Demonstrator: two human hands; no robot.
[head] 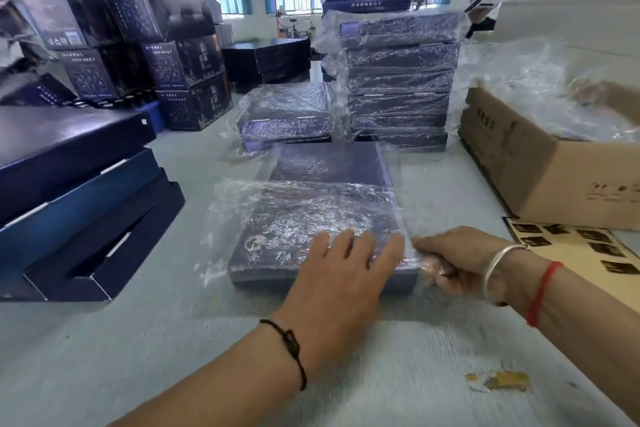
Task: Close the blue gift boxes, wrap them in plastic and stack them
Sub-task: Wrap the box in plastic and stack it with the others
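Blue gift box [311, 218] flat on desk [173, 340], half inside plastic bag [304, 194]. Left hand [346, 274] palm-down, fingers straight, pressing box's near end. Right hand [457, 263] pinches bag edge at box's right corner.

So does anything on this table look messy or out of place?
Slightly. A yellowish torn scrap of residue is on the pale table near the front right, and the tall stack of plastic-wrapped blue boxes sits unevenly, with loose film bulging at its sides.

Right hand's fingers [437, 265] hidden under plastic [304, 204], blurred
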